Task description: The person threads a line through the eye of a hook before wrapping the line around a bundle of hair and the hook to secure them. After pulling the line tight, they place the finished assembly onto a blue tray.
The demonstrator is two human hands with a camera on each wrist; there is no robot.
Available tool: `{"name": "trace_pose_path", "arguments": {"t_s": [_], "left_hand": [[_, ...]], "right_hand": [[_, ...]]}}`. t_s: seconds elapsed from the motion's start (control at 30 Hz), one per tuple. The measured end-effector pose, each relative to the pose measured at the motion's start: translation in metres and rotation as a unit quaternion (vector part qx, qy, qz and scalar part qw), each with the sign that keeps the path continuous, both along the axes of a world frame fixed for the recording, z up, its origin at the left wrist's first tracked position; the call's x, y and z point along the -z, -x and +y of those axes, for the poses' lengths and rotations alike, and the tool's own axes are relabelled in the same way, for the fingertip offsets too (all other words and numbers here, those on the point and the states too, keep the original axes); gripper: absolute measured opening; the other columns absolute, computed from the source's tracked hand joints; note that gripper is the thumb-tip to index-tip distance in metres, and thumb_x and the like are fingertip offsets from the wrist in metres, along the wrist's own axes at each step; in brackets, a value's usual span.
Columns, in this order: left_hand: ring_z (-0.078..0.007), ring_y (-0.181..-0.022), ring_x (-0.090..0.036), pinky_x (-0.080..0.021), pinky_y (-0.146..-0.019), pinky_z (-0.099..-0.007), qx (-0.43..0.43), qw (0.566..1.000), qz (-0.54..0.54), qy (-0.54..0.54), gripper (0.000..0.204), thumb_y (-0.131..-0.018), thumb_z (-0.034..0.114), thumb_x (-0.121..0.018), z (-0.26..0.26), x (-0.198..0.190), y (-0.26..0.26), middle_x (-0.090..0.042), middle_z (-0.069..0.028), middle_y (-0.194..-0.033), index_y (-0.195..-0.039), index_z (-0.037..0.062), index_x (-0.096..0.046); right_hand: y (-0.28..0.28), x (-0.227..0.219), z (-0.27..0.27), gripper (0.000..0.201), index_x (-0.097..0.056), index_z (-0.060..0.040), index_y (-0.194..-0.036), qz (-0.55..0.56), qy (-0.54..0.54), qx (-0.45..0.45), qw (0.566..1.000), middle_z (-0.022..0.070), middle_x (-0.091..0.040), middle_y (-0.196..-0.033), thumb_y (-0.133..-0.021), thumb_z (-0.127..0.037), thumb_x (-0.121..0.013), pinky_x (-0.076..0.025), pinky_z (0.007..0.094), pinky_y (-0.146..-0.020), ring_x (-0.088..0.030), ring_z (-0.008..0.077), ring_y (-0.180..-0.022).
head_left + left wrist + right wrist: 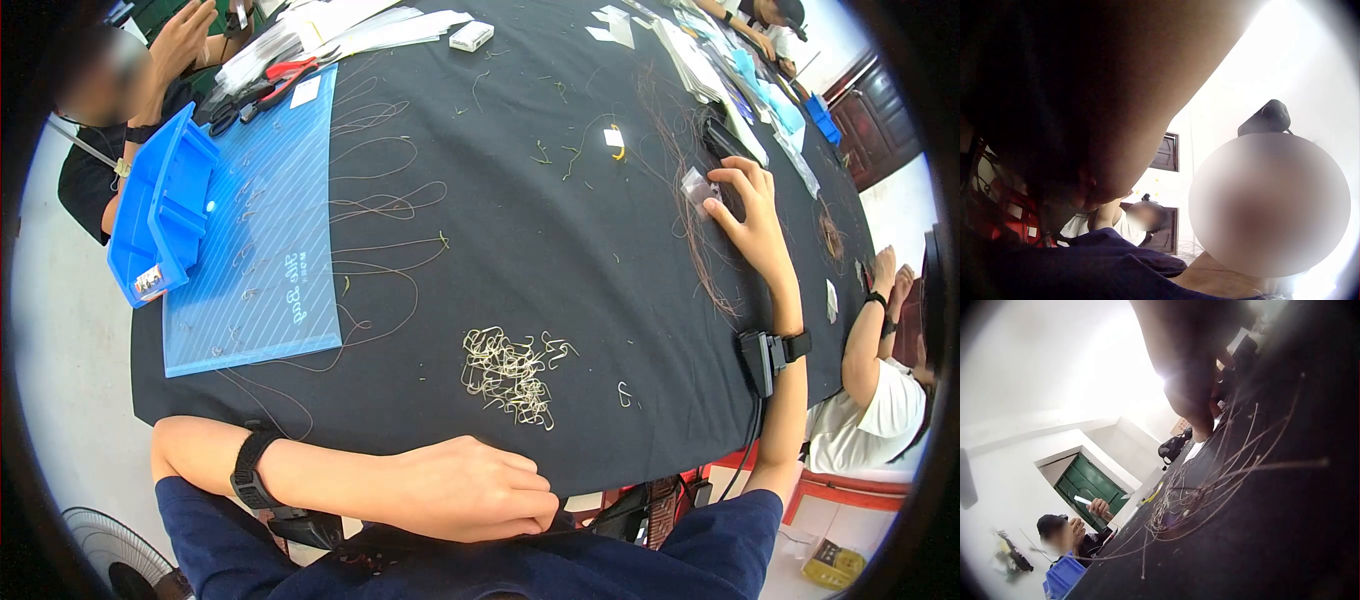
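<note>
My right hand (755, 220) reaches over the right side of the black cloth, thumb and fingertips pinching a small clear plastic packet (695, 190). Thin brown threads (695, 262) lie around and below it; in the right wrist view, loose threads (1194, 503) spread beneath the hand (1194, 394). My left hand (470, 490) rests at the table's front edge with its fingers loosely curled and nothing seen in them. In the left wrist view only a dark, blurred part of that hand and arm shows. Beyond the left hand lies a pile of metal hooks (508, 378), one pair apart (624, 395).
A blue file bag (270, 240) with threaded hooks, a blue bin (160, 215) and red-handled pliers (285, 72) are at the left. White strips (330, 35) and a small white box (471, 37) stand at the back. A black object (722, 138) is beside the right hand. Other people sit around.
</note>
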State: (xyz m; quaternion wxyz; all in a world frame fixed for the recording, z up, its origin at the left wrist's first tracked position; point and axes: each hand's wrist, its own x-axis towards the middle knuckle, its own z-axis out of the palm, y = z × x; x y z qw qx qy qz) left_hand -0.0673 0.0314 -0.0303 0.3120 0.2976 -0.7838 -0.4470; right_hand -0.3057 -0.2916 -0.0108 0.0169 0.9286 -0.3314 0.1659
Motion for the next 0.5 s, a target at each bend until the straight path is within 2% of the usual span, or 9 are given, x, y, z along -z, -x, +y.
{"name": "trace_pose_path", "arguments": {"t_s": [0.17, 0.27, 0.37, 0.5], "left_hand": [[-0.0189, -0.072, -0.057, -0.049, -0.056, -0.0335, -0.001, 1.000, 0.001, 0.003, 0.011, -0.088, 0.017, -0.060, -0.0003, -0.0002, 0.0003, -0.052, -0.0019, -0.072, -0.082, 0.0091, -0.056], [-0.0110, -0.070, -0.058, -0.048, -0.047, -0.0263, -0.002, 0.999, -0.006, 0.042, 0.006, -0.089, 0.019, -0.062, -0.0018, 0.0035, -0.0007, -0.056, 0.0034, -0.074, -0.089, 0.0129, -0.063], [-0.0191, -0.072, -0.057, -0.049, -0.056, -0.0340, -0.001, 1.000, 0.002, -0.001, 0.010, -0.088, 0.017, -0.059, 0.0001, 0.0002, 0.0003, -0.052, -0.0019, -0.072, -0.083, 0.0095, -0.056], [-0.0194, -0.073, -0.057, -0.049, -0.057, -0.0343, 0.001, 1.000, -0.002, -0.004, 0.010, -0.088, 0.017, -0.059, 0.0001, -0.0004, 0.0003, -0.052, -0.0022, -0.072, -0.083, 0.0096, -0.055]], "right_hand": [[0.0021, 0.0002, -0.0017, 0.034, -0.060, -0.0059, -0.110, -0.002, -0.022, -0.001, 1.000, 0.0105, -0.049, -0.124, -0.082, -0.023, -0.067, -0.033, 0.0393, -0.104, -0.039, 0.0279, -0.122], [0.0030, 0.0037, -0.0038, 0.034, -0.059, -0.0062, -0.109, -0.022, -0.034, -0.001, 0.999, 0.0102, -0.049, -0.124, -0.081, -0.023, -0.068, -0.033, 0.0392, -0.103, -0.039, 0.0278, -0.121], [0.0028, 0.0079, -0.0074, 0.028, -0.060, -0.0061, -0.103, -0.043, -0.036, -0.010, 0.998, 0.0094, -0.050, -0.124, -0.080, -0.021, -0.069, -0.033, 0.0393, -0.102, -0.040, 0.0270, -0.120], [-0.0022, 0.0026, -0.0024, 0.018, -0.062, -0.0062, -0.092, -0.054, -0.015, -0.011, 0.998, 0.0084, -0.052, -0.121, -0.079, -0.017, -0.068, -0.033, 0.0383, -0.101, -0.041, 0.0252, -0.117]]}}
